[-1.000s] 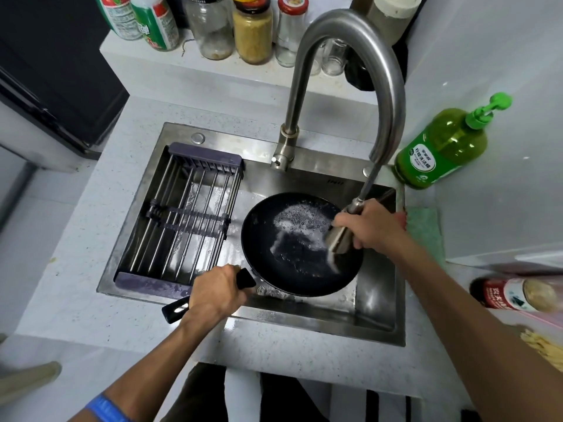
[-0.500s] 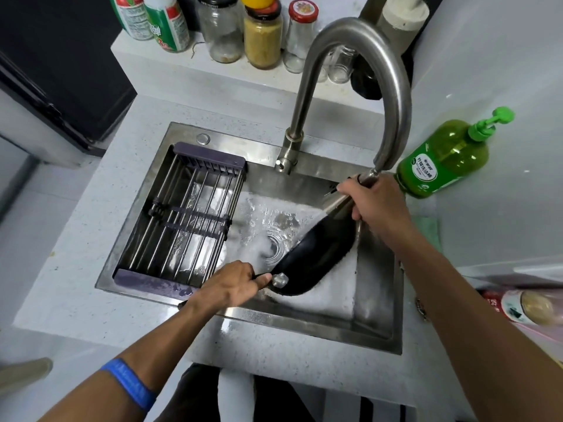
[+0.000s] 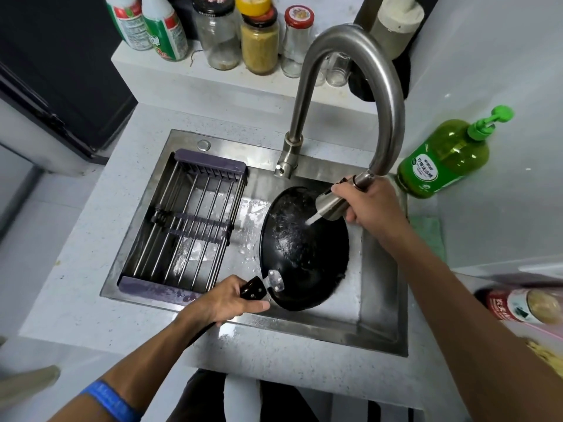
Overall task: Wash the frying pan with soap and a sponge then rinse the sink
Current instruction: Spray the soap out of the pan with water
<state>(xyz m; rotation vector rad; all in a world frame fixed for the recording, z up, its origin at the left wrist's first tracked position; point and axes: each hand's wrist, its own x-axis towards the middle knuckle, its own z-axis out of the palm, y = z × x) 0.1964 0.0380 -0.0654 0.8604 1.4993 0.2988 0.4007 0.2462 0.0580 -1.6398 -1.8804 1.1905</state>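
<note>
Step in hand: we judge this to be the rinse of the frying pan [image 3: 304, 248], ahead of rinsing the sink [image 3: 380, 303].
Where the pan is: right half of the frame's centre, inside the sink basin, tipped so its dark inner face looks toward the upper right; its far rim sits by the back wall of the basin, its handle [image 3: 251, 291] points to the lower left.
Water: the spray head [image 3: 330, 207] throws a jet onto the upper inside of the pan; wet beads show on the black surface.
Doing it well: we would sweep the jet from the top rim downward so the runoff carries suds off the low edge, and keep the tilt so nothing pools.
Left hand [image 3: 225, 300]: low centre, its grip clamped round the handle, thumb along the side, forearm coming in from the lower left with a blue wristband [image 3: 111, 402].
Right hand [image 3: 370, 204]: right of centre, its grip wrapped round the spray head just under the faucet [image 3: 359, 95] arch, nozzle angled down and left.
Nearby: drying rack [image 3: 190, 226] across the sink's left half; green soap bottle [image 3: 444, 155] on the counter [image 3: 76, 269] at the right.
Sponge: we cannot find it.
</note>
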